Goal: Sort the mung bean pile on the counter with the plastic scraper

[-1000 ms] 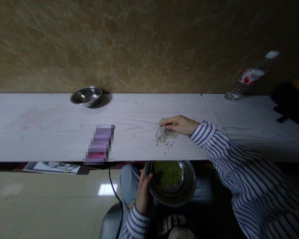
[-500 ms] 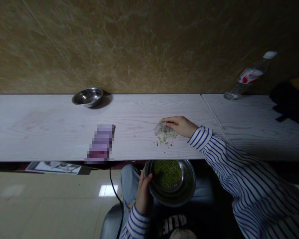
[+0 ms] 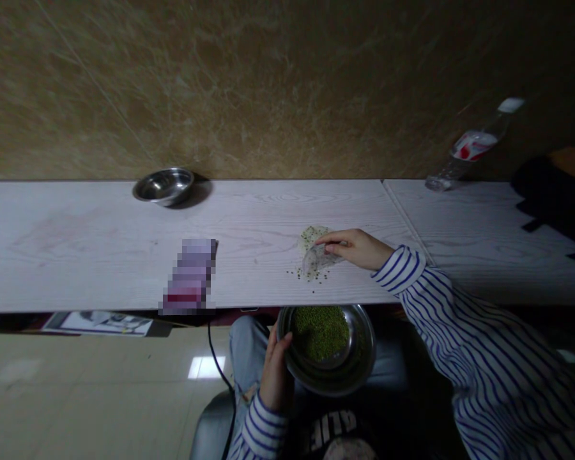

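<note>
Beyond the bean bowl: mixed grains on the bench; clear plastic piece, grasped among them by the right hand. Bowl rim: clasped by the left hand. Gathering judged in hand; level handling seemingly called for. Bench edge set between grains and bowl; side room afforded left of bowl.

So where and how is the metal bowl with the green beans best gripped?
Probably by its left rim, coming from the left, thumb over the lip, as the left hand holds the metal bowl. The green beans lie toward that side, putting the load near the grip; in view the far rim meets the tabletop's front edge, apparently leaving less room there.
</note>
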### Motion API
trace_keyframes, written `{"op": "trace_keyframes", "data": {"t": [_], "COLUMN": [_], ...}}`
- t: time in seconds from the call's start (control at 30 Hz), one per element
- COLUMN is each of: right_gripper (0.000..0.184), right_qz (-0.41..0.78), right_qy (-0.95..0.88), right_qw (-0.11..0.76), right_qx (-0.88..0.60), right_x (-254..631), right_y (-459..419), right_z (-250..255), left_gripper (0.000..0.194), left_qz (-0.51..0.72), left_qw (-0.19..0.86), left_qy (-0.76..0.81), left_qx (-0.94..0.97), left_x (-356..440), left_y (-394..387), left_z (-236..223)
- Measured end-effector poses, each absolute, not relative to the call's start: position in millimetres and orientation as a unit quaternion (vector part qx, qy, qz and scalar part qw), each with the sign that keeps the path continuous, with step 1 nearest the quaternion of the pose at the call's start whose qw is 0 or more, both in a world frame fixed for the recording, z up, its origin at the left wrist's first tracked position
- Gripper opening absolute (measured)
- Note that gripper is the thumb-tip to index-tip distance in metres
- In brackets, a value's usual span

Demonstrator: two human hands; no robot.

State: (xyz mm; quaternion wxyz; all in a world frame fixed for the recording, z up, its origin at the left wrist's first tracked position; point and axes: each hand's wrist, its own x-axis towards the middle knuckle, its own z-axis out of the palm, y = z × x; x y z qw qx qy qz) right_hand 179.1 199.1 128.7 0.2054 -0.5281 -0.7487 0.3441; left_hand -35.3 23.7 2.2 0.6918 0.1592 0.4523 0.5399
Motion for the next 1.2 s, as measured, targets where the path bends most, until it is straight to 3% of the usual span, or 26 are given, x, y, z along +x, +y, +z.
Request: {"op": "trace_keyframes", "data": {"t": [0.43,0.73,1.2], "right_gripper": [0.033,0.032,0.034], "right_qz": [0.371,0.294,0.359], "right_qy": [-0.735,-0.735,-0.789], "right_qw": [0.234,0.294,0.192], "right_qx": [-0.517,-0.536,-0.46], "right_x": [189,161,137], "right_y": [182,189,214], "right_z": [115,112,116], "left_gripper": [0.048,0.045,0.044], "left_qz": [0.543,0.552,0.55], "left_qw": [0.689,0.686,0.675], "left_qy": [0.453,0.447,0.466], "left_qx": [0.158,0.158,0.16], "left_x": [-32,-34,-41], "left_y": [25,24,22], "left_z": [10,8,12]}}
